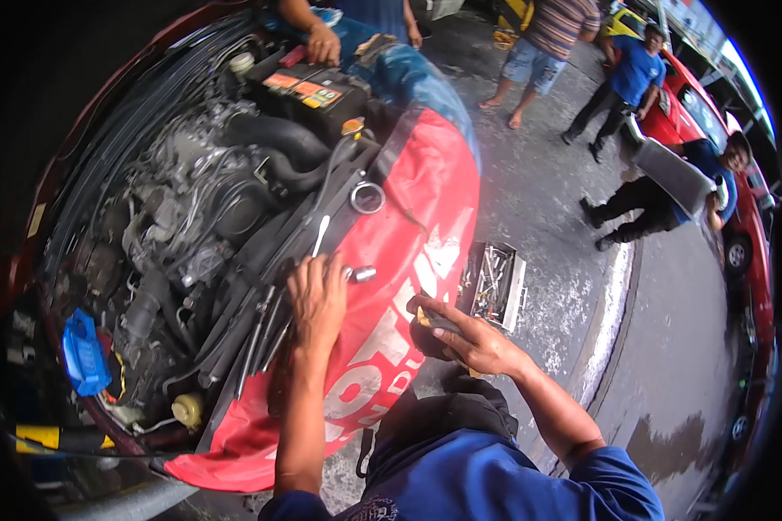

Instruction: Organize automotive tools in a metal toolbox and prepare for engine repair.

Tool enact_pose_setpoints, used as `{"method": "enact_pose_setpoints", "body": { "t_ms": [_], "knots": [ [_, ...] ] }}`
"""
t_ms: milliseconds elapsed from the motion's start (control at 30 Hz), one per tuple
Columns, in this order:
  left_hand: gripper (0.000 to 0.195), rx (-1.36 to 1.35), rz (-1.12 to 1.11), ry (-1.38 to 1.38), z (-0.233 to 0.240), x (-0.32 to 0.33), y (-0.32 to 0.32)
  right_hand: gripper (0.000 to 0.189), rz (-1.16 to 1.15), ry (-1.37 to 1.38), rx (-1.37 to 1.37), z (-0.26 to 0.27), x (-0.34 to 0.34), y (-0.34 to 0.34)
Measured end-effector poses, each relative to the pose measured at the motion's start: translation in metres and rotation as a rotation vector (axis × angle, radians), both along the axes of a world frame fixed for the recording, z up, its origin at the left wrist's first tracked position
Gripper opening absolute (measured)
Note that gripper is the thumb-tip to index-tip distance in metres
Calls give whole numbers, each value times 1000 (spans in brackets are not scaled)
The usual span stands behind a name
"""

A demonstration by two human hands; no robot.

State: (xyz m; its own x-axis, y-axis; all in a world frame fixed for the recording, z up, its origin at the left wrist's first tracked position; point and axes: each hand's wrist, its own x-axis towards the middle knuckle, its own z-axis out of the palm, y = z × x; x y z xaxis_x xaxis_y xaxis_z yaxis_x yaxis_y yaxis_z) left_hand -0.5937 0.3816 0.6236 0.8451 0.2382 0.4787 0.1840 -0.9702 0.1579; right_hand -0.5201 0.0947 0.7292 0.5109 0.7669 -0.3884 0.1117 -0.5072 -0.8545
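Observation:
My left hand point(319, 299) lies palm down at the front edge of an open engine bay, on the red fender cover point(430, 169). A shiny metal tool handle point(321, 234) sticks out past its fingertips, and a chrome socket point(363, 273) lies beside them. Whether the fingers grip the tool is hidden. Long metal bars point(255, 342), seemingly extensions or wrenches, lie left of the wrist. In front of my body, my right hand point(476, 342) holds a dark hand tool point(444, 319) with a yellow part; its exact kind is unclear. A round metal-rimmed piece point(367, 197) rests farther along the cover.
The engine point(189, 189) and car battery point(313, 98) fill the bay. Another person's hand point(324, 45) is near the battery. A metal toolbox point(495, 283) full of tools sits on the floor. Several people stand nearby, one carrying a grey panel point(674, 176); red cars point(697, 104) are parked beyond.

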Motion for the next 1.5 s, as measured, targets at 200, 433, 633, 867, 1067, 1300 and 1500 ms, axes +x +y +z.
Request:
{"method": "enact_pose_setpoints", "body": {
  "t_ms": [200, 433, 633, 867, 1067, 1300, 1500],
  "knots": [
    [41, 203, -78, 154, -9, -1, 0, 54, -243, -389, -179, -229, 22, -182],
    [39, 200, -9, 11, -26, -18, 4, 49, -1148, 106, -698, -415, -158, -470],
    [34, 175, -56, -215, 28, -4, -86, 40, -1226, 533, -627, -405, -193, -524],
    [35, -204, -42, 111, -66, 36, -261, 28, -1146, 66, -250, -452, -62, -515],
    [36, -551, 22, 552, -131, 88, -381, 28, -1142, 533, -35, -490, 76, -517],
    [44, -871, -43, 1226, -417, 129, -375, 31, -969, 644, -302, -649, 126, -507],
    [37, -470, 181, 1264, -739, 181, -306, 41, -611, 293, -342, -789, 200, -533]
  ]
}}
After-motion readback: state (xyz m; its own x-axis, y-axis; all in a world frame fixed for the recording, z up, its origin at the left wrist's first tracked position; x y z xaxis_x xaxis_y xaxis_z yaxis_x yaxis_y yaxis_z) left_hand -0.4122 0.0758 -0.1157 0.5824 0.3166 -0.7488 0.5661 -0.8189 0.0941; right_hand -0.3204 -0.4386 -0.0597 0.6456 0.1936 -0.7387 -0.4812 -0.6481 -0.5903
